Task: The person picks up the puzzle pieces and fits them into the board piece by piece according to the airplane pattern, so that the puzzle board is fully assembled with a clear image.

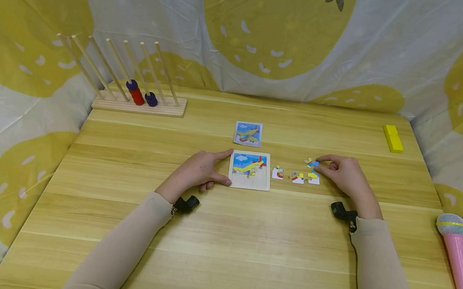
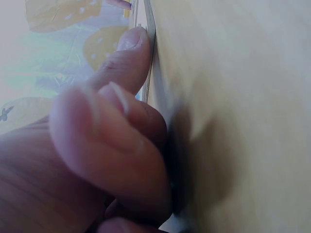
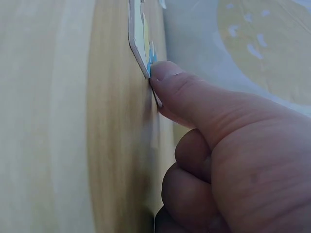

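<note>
My left hand (image 1: 198, 167) touches the left edge of a square jigsaw puzzle board (image 1: 248, 185), its index finger at the upper corner and its thumb (image 2: 131, 53) at the lower one. The upper part of the board holds a yellow airplane picture against blue; the lower part shows bare white. To the right, my right hand (image 1: 345, 176) pinches a blue and yellow puzzle piece (image 1: 313, 165) between thumb (image 3: 180, 87) and index finger. Several loose puzzle pieces (image 1: 298, 180) lie between board and right hand. Above the board lies a picture card (image 1: 247, 142) of the same airplane.
A wooden peg rack (image 1: 142, 107) with red and dark blue rings stands at the back left. Yellow blocks (image 1: 393, 138) lie at the back right, and a pink toy microphone (image 1: 458, 261) rests along the right edge of the wooden table (image 1: 243, 246). A patterned curtain (image 1: 262, 86) hangs behind.
</note>
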Tool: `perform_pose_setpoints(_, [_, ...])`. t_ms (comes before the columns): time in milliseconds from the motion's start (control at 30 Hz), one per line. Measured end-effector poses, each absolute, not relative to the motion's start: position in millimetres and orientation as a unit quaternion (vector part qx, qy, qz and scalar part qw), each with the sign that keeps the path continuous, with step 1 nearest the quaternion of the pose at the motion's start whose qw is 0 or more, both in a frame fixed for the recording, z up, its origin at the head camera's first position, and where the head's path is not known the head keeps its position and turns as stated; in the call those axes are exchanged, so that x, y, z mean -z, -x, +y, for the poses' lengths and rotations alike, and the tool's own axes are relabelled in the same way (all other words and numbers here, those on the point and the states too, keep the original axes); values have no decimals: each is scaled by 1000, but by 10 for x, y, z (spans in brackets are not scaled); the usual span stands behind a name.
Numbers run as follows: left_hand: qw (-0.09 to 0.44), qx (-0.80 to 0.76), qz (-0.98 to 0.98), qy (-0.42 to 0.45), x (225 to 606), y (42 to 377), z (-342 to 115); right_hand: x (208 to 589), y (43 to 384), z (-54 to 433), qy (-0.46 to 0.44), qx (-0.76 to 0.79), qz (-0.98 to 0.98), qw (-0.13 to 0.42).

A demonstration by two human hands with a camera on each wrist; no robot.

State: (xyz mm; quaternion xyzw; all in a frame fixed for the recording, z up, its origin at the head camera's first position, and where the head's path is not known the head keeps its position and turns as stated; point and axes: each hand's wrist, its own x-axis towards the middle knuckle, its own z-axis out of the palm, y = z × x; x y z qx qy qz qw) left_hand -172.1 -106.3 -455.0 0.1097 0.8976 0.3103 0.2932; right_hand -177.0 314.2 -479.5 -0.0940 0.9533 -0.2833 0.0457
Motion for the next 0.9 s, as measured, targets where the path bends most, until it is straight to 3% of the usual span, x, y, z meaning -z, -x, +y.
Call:
perform_pose_setpoints(333, [289,-310,899,-111,4553,1726,-1057,4748,1745,3033,92,318,943,26])
perform_pose_setpoints(667, [291,-303,901,-110,4550,1735,-1059,4706,1662,2098,189,326,923,78])
perform_pose_setpoints(900, [294,-305,900,-109,4554,1740,-1063,4738,1635,1878,210,300,928,68])
